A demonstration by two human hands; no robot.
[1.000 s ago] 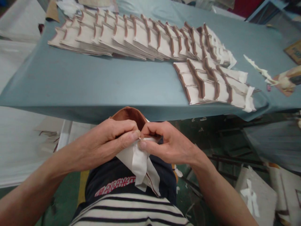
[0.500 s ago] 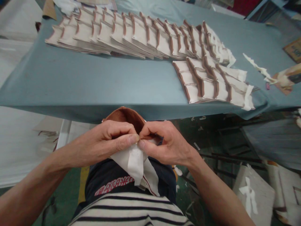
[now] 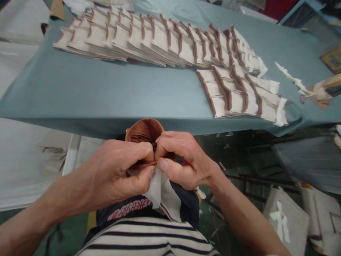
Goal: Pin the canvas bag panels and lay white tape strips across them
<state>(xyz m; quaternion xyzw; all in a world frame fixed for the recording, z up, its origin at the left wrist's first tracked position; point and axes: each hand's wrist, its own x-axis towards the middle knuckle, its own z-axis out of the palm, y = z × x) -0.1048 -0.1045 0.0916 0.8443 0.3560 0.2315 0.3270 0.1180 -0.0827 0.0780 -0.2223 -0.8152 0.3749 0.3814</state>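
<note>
A piece of brown and white fabric [image 3: 145, 129] is held over my lap, its brown side gathered in folds and a white part hanging below. My left hand [image 3: 128, 169] pinches its edge between thumb and bent fingers. Right beside it, my right hand [image 3: 179, 158] grips the same edge, the two sets of fingertips nearly touching. A white strip [image 3: 157, 192] dangles under my fingertips. Whatever lies between the fingertips themselves is hidden.
On the blue-covered table [image 3: 106, 92] a long overlapping row of white pieces with brown edging [image 3: 160, 39] runs across the back. A smaller stack [image 3: 237, 92] lies near the front edge. White fabric pieces [image 3: 287, 220] sit low at right. Scraps litter the floor.
My left hand has turned and its fingers have curled more around the edge. The fabric's brown side has opened up and shows more folds. My right hand has shifted slightly.
</note>
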